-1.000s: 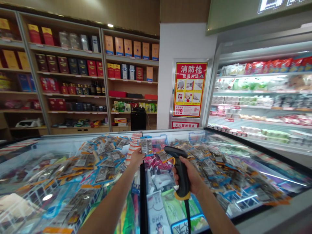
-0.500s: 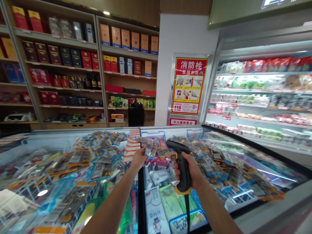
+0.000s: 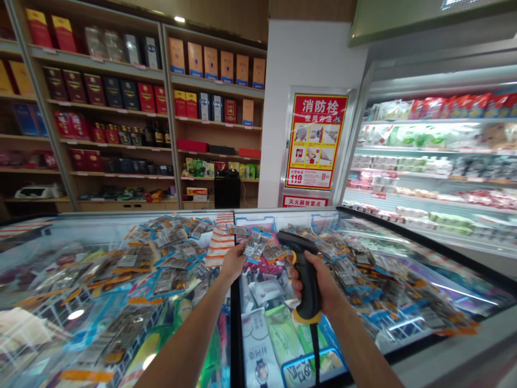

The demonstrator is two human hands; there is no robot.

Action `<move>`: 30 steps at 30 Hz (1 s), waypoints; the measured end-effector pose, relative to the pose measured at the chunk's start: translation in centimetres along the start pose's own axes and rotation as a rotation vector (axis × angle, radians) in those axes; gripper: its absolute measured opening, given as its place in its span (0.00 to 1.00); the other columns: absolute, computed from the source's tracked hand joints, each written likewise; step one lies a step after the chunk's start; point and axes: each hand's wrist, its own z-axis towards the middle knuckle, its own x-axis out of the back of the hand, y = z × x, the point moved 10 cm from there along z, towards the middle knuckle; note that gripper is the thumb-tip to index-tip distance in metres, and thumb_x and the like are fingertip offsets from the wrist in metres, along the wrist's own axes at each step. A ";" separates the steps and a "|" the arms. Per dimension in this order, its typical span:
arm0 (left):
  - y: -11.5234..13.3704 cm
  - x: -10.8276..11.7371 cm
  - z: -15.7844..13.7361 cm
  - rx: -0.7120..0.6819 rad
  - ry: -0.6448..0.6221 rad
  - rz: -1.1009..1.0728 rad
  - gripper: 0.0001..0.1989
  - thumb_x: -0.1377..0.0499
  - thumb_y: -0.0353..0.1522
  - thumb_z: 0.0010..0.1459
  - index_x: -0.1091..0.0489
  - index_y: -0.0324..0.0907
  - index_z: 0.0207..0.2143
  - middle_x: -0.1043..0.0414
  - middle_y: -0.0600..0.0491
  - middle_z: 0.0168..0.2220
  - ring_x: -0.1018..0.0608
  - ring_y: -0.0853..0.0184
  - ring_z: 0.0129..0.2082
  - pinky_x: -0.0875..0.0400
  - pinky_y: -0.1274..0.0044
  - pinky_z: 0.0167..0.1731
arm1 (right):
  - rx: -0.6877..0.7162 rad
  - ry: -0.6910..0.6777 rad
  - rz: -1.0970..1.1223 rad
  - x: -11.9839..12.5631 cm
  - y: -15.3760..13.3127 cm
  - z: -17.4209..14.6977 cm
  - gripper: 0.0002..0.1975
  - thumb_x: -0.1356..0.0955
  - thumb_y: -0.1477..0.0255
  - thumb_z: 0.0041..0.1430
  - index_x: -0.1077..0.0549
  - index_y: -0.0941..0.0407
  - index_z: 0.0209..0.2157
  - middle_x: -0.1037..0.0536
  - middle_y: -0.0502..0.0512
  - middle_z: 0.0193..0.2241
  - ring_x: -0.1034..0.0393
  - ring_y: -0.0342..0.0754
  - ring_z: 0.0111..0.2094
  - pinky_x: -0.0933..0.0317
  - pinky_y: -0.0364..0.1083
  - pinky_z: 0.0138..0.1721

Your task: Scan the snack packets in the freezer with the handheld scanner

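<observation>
My right hand is wrapped round the grip of a black and yellow barcode scanner, its head pointing forward and left and its cable hanging down. My left hand reaches over the black divider of the chest freezer, fingers pinched at the edge of a small clear snack packet with a blue border. Another packet lies between that one and the scanner. Heaps of similar packets lie left of my left hand, and more packets are spread to the right of the scanner.
Under the glass lids, bags of frozen goods fill the freezer, whose black divider runs towards me. A striped orange and white strip lies beside it. Behind stand shelves of boxes, a red fire-hydrant sign and a lit refrigerated case.
The packet at my left fingers has turned and shifted slightly right. My right hand keeps the scanner in nearly the same place, and the view has shifted a little.
</observation>
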 end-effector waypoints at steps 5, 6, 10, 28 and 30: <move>0.0 -0.2 0.0 -0.013 -0.001 -0.056 0.21 0.50 0.22 0.40 0.28 0.42 0.37 0.25 0.57 0.29 0.27 0.66 0.33 0.34 0.79 0.31 | 0.001 0.024 -0.011 0.1 0.1 -0.1 0.13 0.40 0.62 0.53 0.35 0.58 0.27 0.33 0.48 0.15 0.42 0.39 0.13 0.45 0.39 0.12; 0.0 -0.2 0.0 -0.004 -0.003 -0.051 0.20 0.50 0.23 0.41 0.28 0.42 0.37 0.25 0.57 0.29 0.27 0.66 0.33 0.34 0.79 0.31 | 0.001 0.021 -0.009 0.1 0.1 -0.1 0.13 0.40 0.62 0.53 0.35 0.58 0.27 0.33 0.48 0.15 0.42 0.39 0.13 0.45 0.39 0.12; 0.1 -0.5 -0.3 0.037 -0.007 -0.100 0.18 0.50 0.25 0.44 0.28 0.41 0.37 0.25 0.56 0.30 0.26 0.67 0.32 0.34 0.80 0.30 | 0.001 0.006 -0.022 0.1 0.2 0.0 0.13 0.38 0.62 0.52 0.35 0.59 0.26 0.33 0.48 0.15 0.41 0.39 0.13 0.44 0.39 0.12; 1.5 11.6 2.2 0.079 -0.033 -0.038 0.09 0.42 0.32 0.32 0.33 0.39 0.22 0.36 0.59 0.16 0.33 0.70 0.18 0.41 0.79 0.20 | 0.059 -0.102 -0.493 -1.5 1.4 -0.4 0.14 0.36 0.61 0.48 0.38 0.58 0.25 0.31 0.48 0.15 0.40 0.40 0.12 0.45 0.39 0.10; 1.6 11.6 2.7 0.072 -0.051 -0.001 0.08 0.42 0.31 0.32 0.34 0.39 0.21 0.37 0.59 0.14 0.34 0.71 0.17 0.42 0.79 0.19 | 0.060 -0.125 -0.544 -1.6 1.6 -0.4 0.14 0.36 0.61 0.48 0.38 0.58 0.24 0.31 0.48 0.15 0.40 0.40 0.11 0.46 0.39 0.10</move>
